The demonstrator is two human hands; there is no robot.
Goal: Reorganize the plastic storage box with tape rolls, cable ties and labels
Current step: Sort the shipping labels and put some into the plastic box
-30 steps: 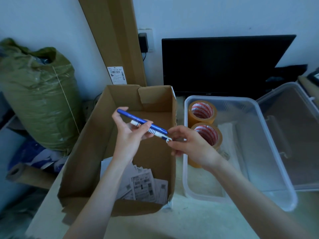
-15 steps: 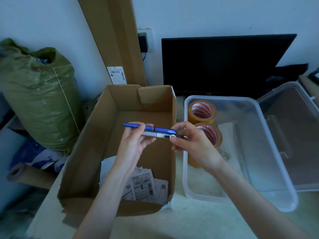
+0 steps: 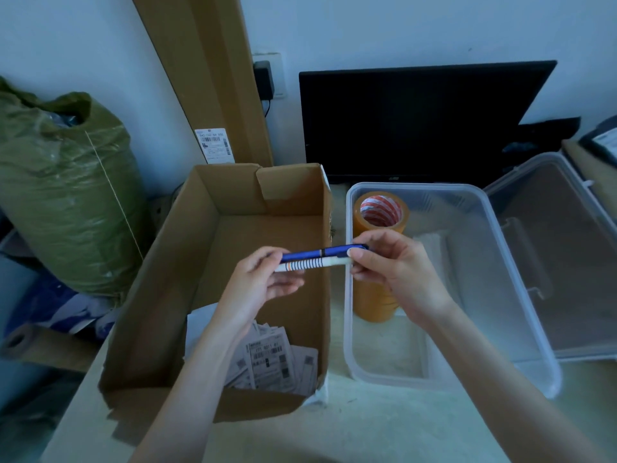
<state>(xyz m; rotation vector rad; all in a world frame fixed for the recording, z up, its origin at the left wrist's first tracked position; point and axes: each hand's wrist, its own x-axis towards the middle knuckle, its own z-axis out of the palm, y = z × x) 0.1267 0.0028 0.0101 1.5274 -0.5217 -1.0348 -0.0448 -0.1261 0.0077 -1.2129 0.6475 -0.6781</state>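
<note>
I see a deep-blue pen (image 3: 325, 252) beside a white pen (image 3: 312, 263) banded with dark stripes and one orange ring — both over a plain brown cardboard box (image 3: 173, 272). The tape roll (image 3: 380, 213) is amber-yellow with a red-and-white striped core, sitting in a clear, frosted plastic box (image 3: 521, 295). White labels (image 3: 270, 360) carry black barcodes and print, the sack (image 3: 63, 195) is olive green, and the monitor (image 3: 417, 121) is black.
</note>
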